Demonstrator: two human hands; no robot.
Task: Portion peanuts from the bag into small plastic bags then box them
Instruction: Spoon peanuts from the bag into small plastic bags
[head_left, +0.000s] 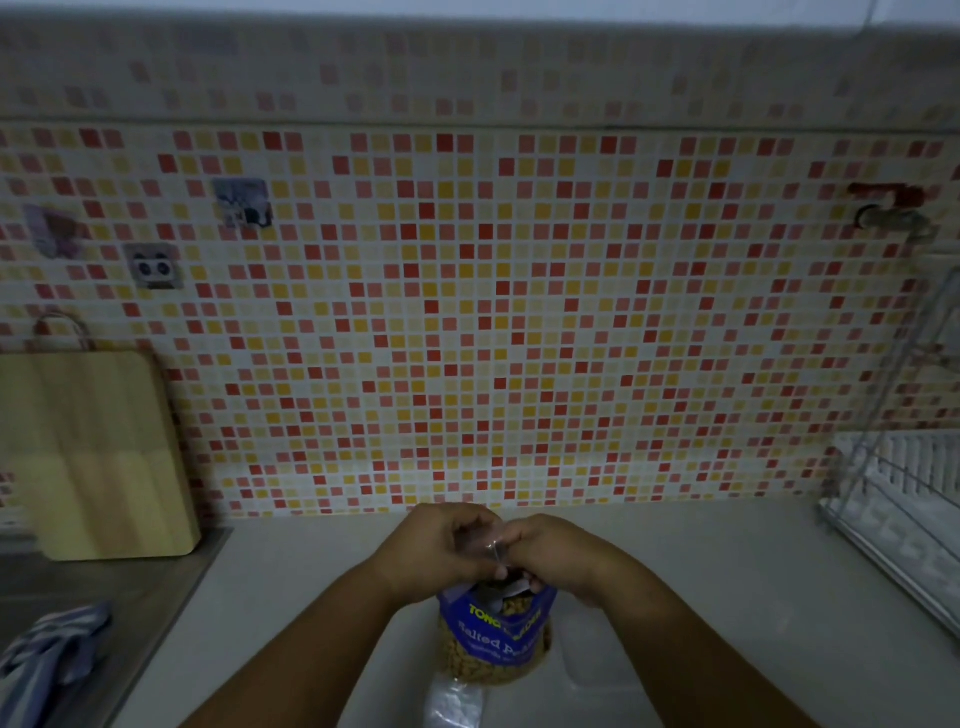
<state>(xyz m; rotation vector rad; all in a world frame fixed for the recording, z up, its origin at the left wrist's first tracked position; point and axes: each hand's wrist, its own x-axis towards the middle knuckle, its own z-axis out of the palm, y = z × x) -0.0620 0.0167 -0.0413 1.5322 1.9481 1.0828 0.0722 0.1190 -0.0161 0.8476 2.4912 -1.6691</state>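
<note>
"Salted" on peanut bag (496, 639)

Counter (727, 571) open right; cutting board (104, 457) left; dish rack (893, 493) far right.

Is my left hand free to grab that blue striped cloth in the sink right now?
Probably not yet. The left hand and right hand are pinching a small clear bag above the peanut bag. Otherwise the path to the cloth looks unobstructed.
</note>
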